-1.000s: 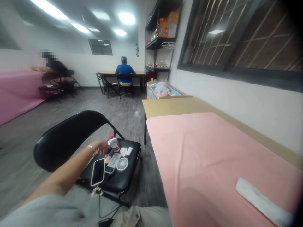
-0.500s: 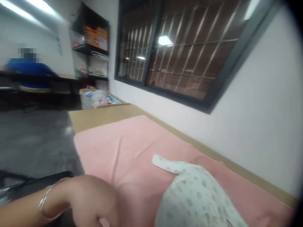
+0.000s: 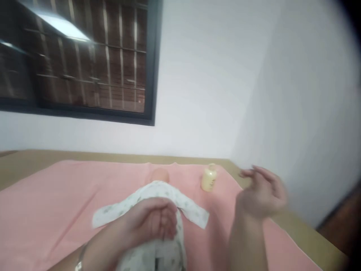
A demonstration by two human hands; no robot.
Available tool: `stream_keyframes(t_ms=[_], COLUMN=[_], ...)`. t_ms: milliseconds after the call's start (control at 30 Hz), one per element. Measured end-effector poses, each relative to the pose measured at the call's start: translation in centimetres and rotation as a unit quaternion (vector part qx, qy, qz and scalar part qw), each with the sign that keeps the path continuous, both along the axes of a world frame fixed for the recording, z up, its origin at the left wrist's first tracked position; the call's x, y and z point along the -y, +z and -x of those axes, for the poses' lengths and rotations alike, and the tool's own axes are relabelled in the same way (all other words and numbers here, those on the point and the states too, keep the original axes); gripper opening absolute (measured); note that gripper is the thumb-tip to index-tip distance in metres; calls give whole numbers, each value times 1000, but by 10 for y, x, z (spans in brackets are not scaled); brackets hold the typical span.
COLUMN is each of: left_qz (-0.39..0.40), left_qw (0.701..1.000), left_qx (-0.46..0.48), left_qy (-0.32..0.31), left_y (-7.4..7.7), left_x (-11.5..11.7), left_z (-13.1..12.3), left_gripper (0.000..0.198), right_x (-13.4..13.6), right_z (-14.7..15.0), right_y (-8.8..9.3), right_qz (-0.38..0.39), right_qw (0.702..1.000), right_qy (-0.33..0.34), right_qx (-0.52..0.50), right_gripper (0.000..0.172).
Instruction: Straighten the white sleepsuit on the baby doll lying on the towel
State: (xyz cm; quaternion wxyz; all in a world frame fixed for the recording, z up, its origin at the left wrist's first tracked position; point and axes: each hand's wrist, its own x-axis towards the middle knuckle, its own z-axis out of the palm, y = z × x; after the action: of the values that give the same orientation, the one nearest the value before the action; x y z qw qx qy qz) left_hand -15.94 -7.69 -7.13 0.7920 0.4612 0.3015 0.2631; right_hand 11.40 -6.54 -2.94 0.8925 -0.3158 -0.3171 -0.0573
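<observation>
A doll-like figure in a white, dotted long-sleeved garment (image 3: 194, 213) lies on a pink cloth (image 3: 64, 195), its sleeves spread to both sides. Beyond the collar a rounded skin-coloured part (image 3: 159, 175) shows, probably its head. Over the garment's front is my left hand (image 3: 153, 222), palm partly showing, its fingers loosely curled and slightly blurred; I see nothing in it. My right hand (image 3: 262, 195) is raised at the cloth's right side, wrist bent and fingers apart, also blurred. Between that hand and the right sleeve stands a pale yellow bottle (image 3: 209, 180).
The cloth covers a tan tabletop (image 3: 113, 157) pushed against a white wall (image 3: 203, 82). A dark-framed window (image 3: 153, 75) with bars is at the upper left. Beyond the table's right edge is a brown surface (image 3: 342, 222).
The view has swung right, so the shelf, the box of soft items and the seated person are out of sight. My right hand and the bottle have come into view. My left hand is now over the garment.
</observation>
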Motion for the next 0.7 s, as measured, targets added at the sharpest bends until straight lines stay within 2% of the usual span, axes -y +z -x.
stream_keyframes(t_ms=[67,167,233,300,367,467,533,600,700], left_qz=[71,127,165,183,176,165,181,195,201], left_qw=[993,982,974,966,964,961,957,952,948], left_qx=[97,132,131,142,170,197,169,140,133], left_qy=[24,42,81,112,107,106,149,189,207], left_y=[10,9,6,7,10,17,19,16,7], left_x=[-24,-62,-86,-108,-129,-157,-174,-187,-200], left_z=[-38,-86,-115,-140,-162,-188,-202,-212,-222], left_gripper=[19,22,28,32,35,43,46,48,52], right_x=[-26,-73,-97,-114,-123,-134,-143,-153,-166], right_z=[-17,-43,-59,-71,-79,-86,-89,-90,-91], right_y=[-6,-30,-51,-70,-82,-84,-78,-71,-62], right_qz=[22,141,277,324,363,411,430,443,470], right_qw=[998,984,960,945,931,897,867,837,792], right_qy=[38,55,-4,-27,-33,-9,10,25,40], right_qx=[-55,-99,-47,-26,28,163,250,319,387], right_gripper=[12,23,36,41,37,35,43,49,47])
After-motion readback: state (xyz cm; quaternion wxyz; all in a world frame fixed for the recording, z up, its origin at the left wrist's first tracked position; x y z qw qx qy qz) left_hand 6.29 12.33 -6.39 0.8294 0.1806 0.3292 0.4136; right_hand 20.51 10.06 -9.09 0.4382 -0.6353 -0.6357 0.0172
